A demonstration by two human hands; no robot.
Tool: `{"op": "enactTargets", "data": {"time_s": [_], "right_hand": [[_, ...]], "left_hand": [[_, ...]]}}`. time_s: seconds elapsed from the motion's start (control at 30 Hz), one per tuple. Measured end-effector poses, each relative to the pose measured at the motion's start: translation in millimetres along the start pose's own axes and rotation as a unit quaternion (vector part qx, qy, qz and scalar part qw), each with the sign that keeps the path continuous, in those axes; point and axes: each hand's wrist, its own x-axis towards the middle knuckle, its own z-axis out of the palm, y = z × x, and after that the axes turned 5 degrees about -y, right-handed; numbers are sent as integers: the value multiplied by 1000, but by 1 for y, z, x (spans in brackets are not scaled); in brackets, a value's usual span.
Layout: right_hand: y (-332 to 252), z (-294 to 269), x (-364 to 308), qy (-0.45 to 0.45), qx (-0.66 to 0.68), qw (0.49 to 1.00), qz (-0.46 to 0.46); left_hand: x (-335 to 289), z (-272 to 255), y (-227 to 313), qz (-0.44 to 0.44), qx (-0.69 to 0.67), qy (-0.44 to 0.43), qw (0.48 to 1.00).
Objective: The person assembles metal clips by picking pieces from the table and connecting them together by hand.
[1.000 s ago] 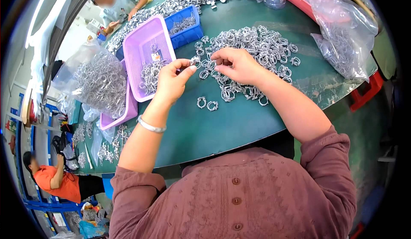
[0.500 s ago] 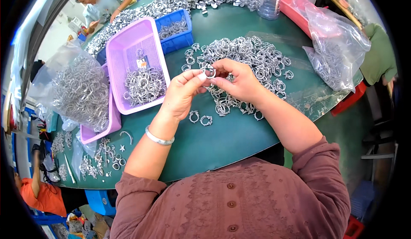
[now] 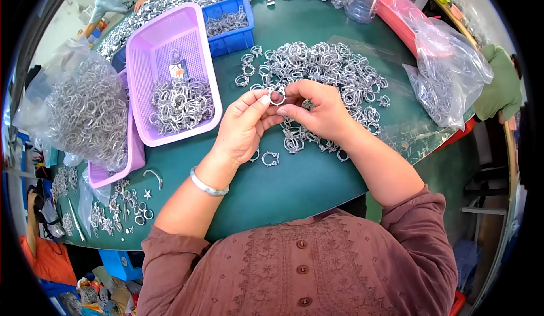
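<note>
A silver-coloured metal ring [image 3: 277, 95] is held up between my two hands above the green table. My left hand [image 3: 245, 120] pinches its left side with thumb and forefinger. From the right, the curled fingers of my right hand [image 3: 322, 110] grip the ring's other side. A small dark grey-green lump [image 3: 307, 105] shows inside that curl; its kind is not clear. Just beyond both hands lies a heap of similar rings [image 3: 317, 64]. One loose ring [image 3: 270, 158] rests on the table below my left hand, with another partly hidden by the wrist.
Left of my hands, a lilac basket [image 3: 136, 61] contains rings, beside a blue bin [image 3: 232, 43] of metal parts. A full plastic bag [image 3: 85, 112] stands farther left. Another bag [image 3: 447, 84] lies at right by a pink basket [image 3: 396, 18]. Co-workers are around the table [image 3: 283, 194].
The head view has shifted slightly, moving the baskets left in the picture. Both hands keep hold of the ring. The dark lump in my right hand has come into sight.
</note>
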Motion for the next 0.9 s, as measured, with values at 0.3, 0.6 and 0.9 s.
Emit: {"op": "enactTargets", "data": {"time_s": [0.3,0.6,0.9], "right_hand": [[0,0,-1,17,29,999,18],[0,3,0,30,21,999,10],[-3,1,0,9,-7,1000,-18]], "left_hand": [[-2,0,-1,-41,-50,12,998],[-3,3,-3,-59,-22,20,998],[-1,0,-2,37,86,-4,996]]}}
